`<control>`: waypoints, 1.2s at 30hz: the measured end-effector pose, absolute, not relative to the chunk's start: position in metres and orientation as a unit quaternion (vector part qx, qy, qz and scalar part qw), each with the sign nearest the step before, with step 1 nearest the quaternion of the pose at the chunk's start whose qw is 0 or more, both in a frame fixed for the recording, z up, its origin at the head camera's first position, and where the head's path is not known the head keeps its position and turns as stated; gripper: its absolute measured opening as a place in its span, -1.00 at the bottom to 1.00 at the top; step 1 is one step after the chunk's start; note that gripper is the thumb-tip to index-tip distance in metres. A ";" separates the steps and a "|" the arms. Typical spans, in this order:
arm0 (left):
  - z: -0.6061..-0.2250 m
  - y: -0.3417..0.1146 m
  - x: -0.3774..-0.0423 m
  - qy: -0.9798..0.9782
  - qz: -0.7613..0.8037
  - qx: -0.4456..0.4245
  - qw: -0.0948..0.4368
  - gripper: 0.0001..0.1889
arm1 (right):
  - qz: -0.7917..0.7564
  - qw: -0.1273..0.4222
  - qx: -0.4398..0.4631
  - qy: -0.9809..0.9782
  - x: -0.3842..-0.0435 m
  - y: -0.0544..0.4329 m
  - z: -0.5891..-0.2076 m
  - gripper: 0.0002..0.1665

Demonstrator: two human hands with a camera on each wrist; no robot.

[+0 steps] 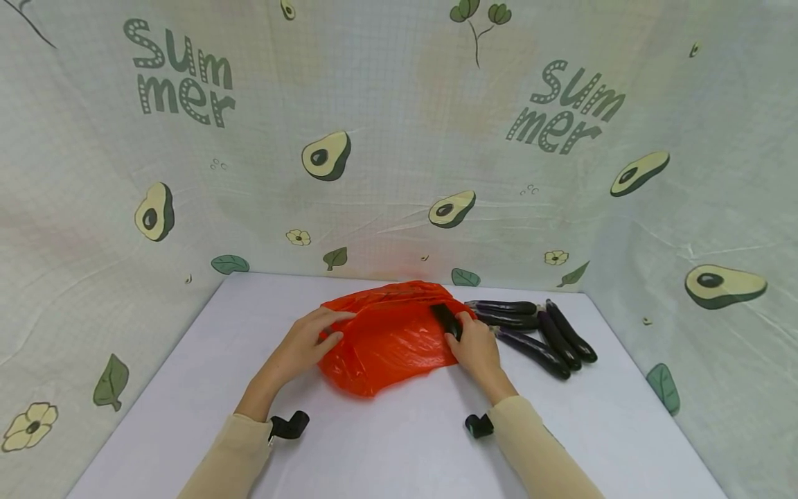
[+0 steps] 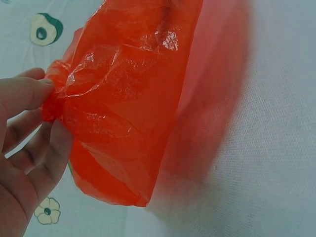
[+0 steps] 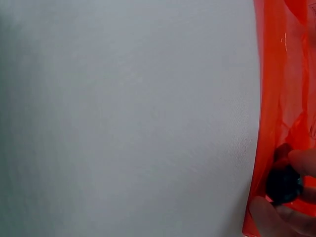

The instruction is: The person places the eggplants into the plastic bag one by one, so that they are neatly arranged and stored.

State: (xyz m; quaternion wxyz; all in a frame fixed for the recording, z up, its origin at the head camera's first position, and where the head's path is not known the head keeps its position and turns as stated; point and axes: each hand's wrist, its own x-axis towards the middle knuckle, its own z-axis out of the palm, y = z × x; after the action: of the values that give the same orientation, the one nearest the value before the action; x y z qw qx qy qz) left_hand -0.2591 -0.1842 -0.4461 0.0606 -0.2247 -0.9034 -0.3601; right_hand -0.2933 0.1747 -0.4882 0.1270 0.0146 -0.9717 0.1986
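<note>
A red plastic bag (image 1: 399, 346) lies spread in the middle of the table, its film crumpled. My left hand (image 1: 312, 337) is at the bag's left side; in the left wrist view, thumb and fingers pinch a gathered fold of the film (image 2: 118, 98). My right hand (image 1: 479, 346) grips a dark eggplant (image 1: 446, 320) at the bag's right side, its far end over the red film. In the right wrist view the eggplant's rounded dark end (image 3: 285, 183) shows between the fingers, beside the bag's edge (image 3: 264, 123).
Several glossy dark purple eggplants (image 1: 557, 336) lie on the white table (image 1: 386, 443) right of the bag, close to my right hand. A printed cloth (image 1: 386, 187) with avocados and lettering hangs behind and at both sides. Black wrist cameras (image 1: 290, 425) sit at both cuffs.
</note>
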 end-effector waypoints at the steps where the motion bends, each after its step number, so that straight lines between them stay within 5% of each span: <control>1: -0.446 -0.184 -0.259 -0.903 -0.360 -0.225 0.062 -0.54 | 0.200 0.127 0.016 -0.971 -0.293 0.175 -0.488 -0.36; 15: -0.445 -0.184 -0.259 -0.903 -0.366 -0.218 0.057 -0.54 | 0.216 0.126 0.037 -0.968 -0.272 0.192 -0.458 -0.35; 36: -0.444 -0.184 -0.258 -0.904 -0.364 -0.218 0.056 -0.54 | 0.129 0.123 0.046 -0.983 -0.243 0.324 -0.430 -0.28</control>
State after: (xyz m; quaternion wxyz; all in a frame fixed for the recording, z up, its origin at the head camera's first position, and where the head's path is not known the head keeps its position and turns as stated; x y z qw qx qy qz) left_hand -0.2580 -0.1842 -0.4441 0.0557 -0.2184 -0.9038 -0.3639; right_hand -0.2426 0.3244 -0.4300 0.1225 0.0456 -0.9830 0.1291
